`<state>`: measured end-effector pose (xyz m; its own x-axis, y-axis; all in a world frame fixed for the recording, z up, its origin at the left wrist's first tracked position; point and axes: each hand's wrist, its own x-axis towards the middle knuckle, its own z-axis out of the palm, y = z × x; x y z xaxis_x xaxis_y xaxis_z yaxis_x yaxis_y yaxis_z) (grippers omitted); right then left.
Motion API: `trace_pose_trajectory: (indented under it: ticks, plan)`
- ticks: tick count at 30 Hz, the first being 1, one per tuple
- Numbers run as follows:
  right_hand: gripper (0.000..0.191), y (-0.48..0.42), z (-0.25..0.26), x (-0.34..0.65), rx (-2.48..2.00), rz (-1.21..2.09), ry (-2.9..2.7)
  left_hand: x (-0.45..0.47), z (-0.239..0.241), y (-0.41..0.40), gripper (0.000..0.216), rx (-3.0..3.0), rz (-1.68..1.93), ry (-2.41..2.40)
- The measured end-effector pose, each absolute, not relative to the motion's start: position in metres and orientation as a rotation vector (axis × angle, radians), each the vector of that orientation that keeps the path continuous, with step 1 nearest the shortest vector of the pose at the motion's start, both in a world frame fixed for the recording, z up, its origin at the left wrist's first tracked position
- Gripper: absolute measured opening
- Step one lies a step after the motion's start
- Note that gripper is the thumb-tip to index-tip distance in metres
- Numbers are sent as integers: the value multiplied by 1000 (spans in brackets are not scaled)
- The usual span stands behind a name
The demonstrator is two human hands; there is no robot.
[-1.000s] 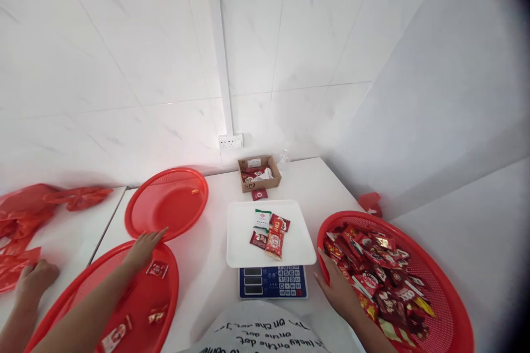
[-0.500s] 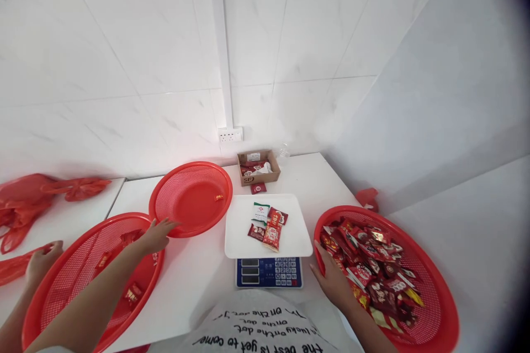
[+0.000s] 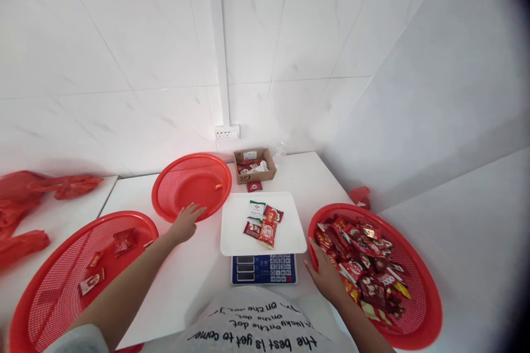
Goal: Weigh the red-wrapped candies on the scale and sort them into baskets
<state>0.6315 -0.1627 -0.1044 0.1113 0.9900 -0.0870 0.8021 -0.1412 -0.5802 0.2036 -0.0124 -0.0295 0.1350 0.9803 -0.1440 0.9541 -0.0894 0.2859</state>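
Left hand (image 3: pixel 187 223): fingers loose and spread, gripping nothing, at the near rim of a round red plastic mesh basket (image 3: pixel 194 215) at the back; contact with the rim hard to confirm. Right hand (image 3: pixel 326 277): fingers closed over the left rim of a larger round red plastic basket (image 3: pixel 433 300), thumb on the outside.

The back basket sits left of the scale, toward the wall, with one small orange-red wrapped piece (image 3: pixel 218 186) inside. The right-hand basket carries a heap of mostly red foil packets (image 3: pixel 368 267).

Between the hands: blue electronic scale (image 3: pixel 264 269) with keypad and a white rectangular plastic tray (image 3: pixel 237 240) on top. On the tray, four packets clustered: white-and-green (image 3: pixel 256 210), bright red (image 3: pixel 273 214), dark red (image 3: pixel 252 229), red-and-gold (image 3: pixel 268 235).

Under the left forearm: third round red mesh basket (image 3: pixel 53 309), a few red packets in it. Behind the tray: open brown cardboard box (image 3: pixel 254 176) holding packets, one dark red packet in front. All on a white worktop (image 3: pixel 194 270). Far left: crumpled red plastic bags (image 3: pixel 25 198).
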Motion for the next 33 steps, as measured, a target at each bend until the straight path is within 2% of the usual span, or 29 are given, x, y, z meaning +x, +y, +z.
trace_pose_trajectory:
  ticks: [4,6,12,20,33]
  plan:
    - [56,-163,-102,630,-1995,655,-1730,273,-37,-14,52,2269,145,1532]
    - [58,-163,-102,631,-1981,655,-1727,312,-42,-15,60,2247,154,1424]
    - [59,-163,-105,632,-1978,676,-1715,386,-51,-11,75,2167,99,1440]
    - [57,-163,-98,628,-2025,709,-1683,395,-66,-14,95,2380,-122,1337]
    - [58,-163,-99,629,-2028,713,-1672,393,-55,-16,87,2318,-53,1345]
